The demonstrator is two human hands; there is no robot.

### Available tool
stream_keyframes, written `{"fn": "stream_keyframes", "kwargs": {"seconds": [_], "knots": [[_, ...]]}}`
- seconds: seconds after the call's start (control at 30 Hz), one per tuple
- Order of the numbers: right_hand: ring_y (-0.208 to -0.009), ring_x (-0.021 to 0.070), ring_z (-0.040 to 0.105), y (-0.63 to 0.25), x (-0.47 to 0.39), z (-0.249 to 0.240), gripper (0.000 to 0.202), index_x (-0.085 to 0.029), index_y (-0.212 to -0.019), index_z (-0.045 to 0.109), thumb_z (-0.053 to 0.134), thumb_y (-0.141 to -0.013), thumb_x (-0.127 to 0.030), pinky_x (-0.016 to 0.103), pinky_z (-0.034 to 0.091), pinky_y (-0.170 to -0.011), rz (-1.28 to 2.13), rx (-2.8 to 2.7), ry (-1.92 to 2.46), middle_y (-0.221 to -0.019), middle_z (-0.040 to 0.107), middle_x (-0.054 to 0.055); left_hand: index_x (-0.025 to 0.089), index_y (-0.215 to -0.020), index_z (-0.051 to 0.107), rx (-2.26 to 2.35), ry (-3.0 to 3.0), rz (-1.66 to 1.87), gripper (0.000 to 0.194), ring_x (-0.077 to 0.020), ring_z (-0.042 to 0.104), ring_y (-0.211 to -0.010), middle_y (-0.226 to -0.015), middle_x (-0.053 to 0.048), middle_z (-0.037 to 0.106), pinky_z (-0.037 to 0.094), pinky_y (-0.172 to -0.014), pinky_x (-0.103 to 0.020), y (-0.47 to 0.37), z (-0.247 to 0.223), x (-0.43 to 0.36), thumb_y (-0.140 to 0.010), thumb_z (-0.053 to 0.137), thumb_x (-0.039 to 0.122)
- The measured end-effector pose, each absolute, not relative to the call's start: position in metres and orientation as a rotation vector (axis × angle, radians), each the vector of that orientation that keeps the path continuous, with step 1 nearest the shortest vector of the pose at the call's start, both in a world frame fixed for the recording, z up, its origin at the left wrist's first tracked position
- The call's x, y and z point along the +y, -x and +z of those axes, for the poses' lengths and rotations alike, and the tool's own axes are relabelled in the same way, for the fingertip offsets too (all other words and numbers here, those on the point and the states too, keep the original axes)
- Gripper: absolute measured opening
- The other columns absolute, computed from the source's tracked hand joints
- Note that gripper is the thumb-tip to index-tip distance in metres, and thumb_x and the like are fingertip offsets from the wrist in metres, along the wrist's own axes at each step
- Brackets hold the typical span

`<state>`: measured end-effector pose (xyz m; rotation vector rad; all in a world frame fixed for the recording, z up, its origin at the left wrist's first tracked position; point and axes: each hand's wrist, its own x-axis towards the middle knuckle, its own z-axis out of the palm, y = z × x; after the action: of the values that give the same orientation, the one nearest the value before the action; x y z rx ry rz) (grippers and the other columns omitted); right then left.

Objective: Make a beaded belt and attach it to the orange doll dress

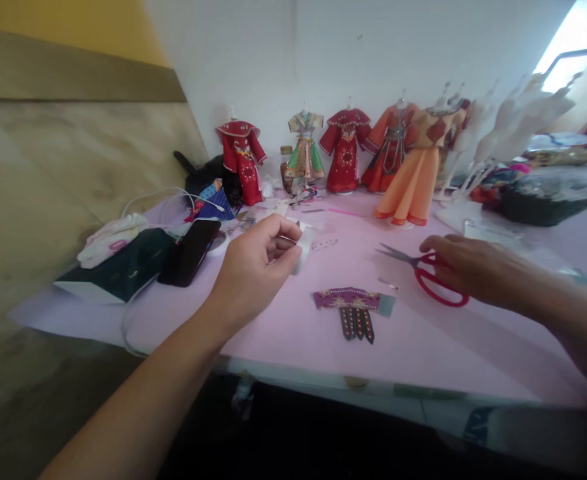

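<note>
My left hand (258, 270) is closed in a pinch on a small whitish strip (304, 245), partly translucent; its material is hard to make out. Over to the right, my right hand (478, 270) has its fingers on the red handles of a pair of scissors (440, 297), whose slightly parted blades point left, low over the table. Between the hands and nearer the front edge lies a purple trimmed doll-costume piece (347, 298), with several dark studded strips (357, 323) hanging from it and a grey-green end at its right.
Dressed doll forms, including one in an orange skirt (409, 183), stand along the wall. A black phone (190, 253), a dark box (128, 263) and a white cable occupy the left. A dark basket (548, 200) of plastic-wrapped items sits far right on the pink tabletop (293, 340).
</note>
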<state>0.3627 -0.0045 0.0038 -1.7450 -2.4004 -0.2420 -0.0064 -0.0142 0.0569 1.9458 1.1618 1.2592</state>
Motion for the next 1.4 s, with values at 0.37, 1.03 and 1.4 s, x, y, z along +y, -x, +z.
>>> {"fn": "stream_keyframes", "kwargs": {"seconds": [0.37,1.03,1.4], "knots": [[-0.092,0.0232,0.068,-0.313,-0.024,0.033,0.051,-0.027,-0.141,0.059,0.052,-0.101,-0.058,0.033,0.053,-0.072,0.475,-2.000,1.374,-0.111,0.071,0.011,0.020,-0.092,0.059,1.098,-1.729,1.127,0.013,-0.0134,0.066,-0.066,-0.073,0.002,0.065,0.053,-0.061,-0.026,0.002,0.058,-0.019,-0.081,0.066,0.016],[-0.073,0.0190,0.068,-0.276,-0.046,0.020,0.042,-0.024,-0.128,0.070,0.068,-0.096,-0.050,0.030,0.056,-0.063,0.523,-2.318,1.097,-0.089,0.073,0.003,0.018,-0.094,0.062,1.042,-1.784,1.125,0.012,-0.0152,0.066,-0.083,-0.096,-0.004,0.063,0.054,-0.067,-0.027,-0.009,0.059,-0.035,-0.083,0.067,0.018],[-0.075,0.0192,0.068,-0.275,-0.046,0.018,0.044,-0.029,-0.136,0.067,0.058,-0.101,-0.054,0.033,0.054,-0.067,0.351,-2.398,1.054,-0.090,0.073,0.003,0.019,-0.095,0.062,1.053,-1.857,1.071,0.013,-0.0178,0.067,-0.089,-0.107,-0.007,0.065,0.058,-0.070,-0.030,-0.014,0.053,-0.040,-0.083,0.063,0.017]]}}
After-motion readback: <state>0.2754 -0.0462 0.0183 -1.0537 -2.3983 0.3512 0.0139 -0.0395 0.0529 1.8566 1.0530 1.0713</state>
